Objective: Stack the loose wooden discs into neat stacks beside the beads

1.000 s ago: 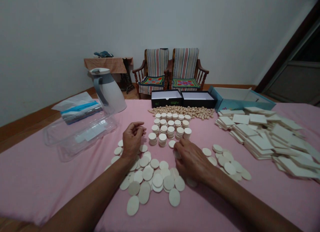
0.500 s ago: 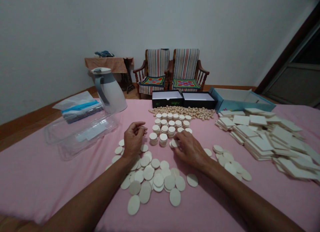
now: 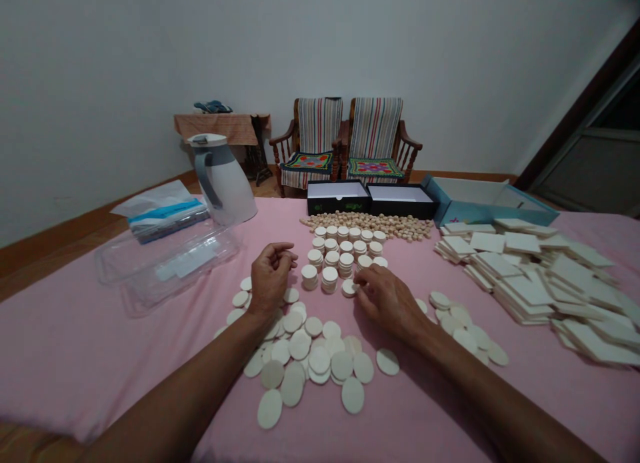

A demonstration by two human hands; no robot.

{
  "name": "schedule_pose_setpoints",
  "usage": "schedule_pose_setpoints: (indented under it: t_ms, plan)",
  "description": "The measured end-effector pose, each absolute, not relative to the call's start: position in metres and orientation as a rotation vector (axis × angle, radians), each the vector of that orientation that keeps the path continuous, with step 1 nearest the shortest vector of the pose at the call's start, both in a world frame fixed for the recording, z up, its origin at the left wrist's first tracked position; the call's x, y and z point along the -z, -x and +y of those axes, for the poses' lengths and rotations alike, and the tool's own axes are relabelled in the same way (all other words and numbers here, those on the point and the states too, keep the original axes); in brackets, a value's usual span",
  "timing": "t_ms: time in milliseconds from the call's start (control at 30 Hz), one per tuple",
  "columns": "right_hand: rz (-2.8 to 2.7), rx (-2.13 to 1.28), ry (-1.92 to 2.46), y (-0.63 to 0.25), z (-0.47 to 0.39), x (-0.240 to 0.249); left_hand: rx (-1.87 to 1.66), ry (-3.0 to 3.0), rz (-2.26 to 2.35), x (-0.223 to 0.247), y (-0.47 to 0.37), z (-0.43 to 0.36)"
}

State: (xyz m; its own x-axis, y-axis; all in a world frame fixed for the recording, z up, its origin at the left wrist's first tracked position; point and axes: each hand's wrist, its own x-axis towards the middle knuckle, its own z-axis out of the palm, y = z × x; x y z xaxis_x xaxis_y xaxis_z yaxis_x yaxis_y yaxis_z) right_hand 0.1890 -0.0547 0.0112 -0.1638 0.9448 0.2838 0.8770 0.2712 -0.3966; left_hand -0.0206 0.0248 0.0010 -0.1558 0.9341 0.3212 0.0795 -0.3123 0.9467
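My left hand point(image 3: 273, 276) is over the left edge of a loose spread of pale wooden discs point(image 3: 300, 344), its fingers loosely bent and no disc visible in them. My right hand point(image 3: 387, 300) is beside a low stack of discs point(image 3: 349, 288), with bent fingertips at that stack's right edge; their undersides are hidden. Past the hands, short disc stacks point(image 3: 329, 278) stand in rows on the pink cloth point(image 3: 200, 383). The right hand partly covers the nearest row. More loose discs point(image 3: 464, 336) lie right of my right forearm.
Small wooden beads point(image 3: 370, 223) lie behind the stacks, before two black boxes point(image 3: 337, 200). Square wooden tiles point(image 3: 525, 276) are heaped at right near a blue box point(image 3: 493, 203). At left are clear plastic trays point(image 3: 175, 266), a tissue pack point(image 3: 165, 218) and a white jug point(image 3: 227, 186).
My right hand has drawn slightly right, away from the low stack, whose top disc now shows uncovered. The left hand keeps its pose. The whole view has shifted a little.
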Motion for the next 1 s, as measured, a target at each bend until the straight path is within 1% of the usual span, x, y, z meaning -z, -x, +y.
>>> schedule_pose_setpoints:
  t_ms: [233,433,733,833,1000]
  plan:
    - [-2.181,-0.283,1.722,-0.192,-0.063,-0.012,-1.548,-1.399,1.205,-0.001,0.02,0.025]
    - [-2.139,-0.268,1.695,-0.19,-0.06,-0.002,-1.54,-1.398,1.21,-0.003,0.02,0.024]
    - [-2.149,-0.264,1.672,-0.186,-0.06,-0.002,-1.54,-1.415,1.202,-0.001,0.021,0.025]
    - [-2.157,-0.269,1.665,-0.189,-0.06,-0.008,-1.538,-1.422,1.212,-0.001,0.021,0.025]
    - [-2.249,-0.388,1.674,-0.217,-0.068,-0.028,-1.539,-1.422,1.212,-0.002,0.021,0.024]
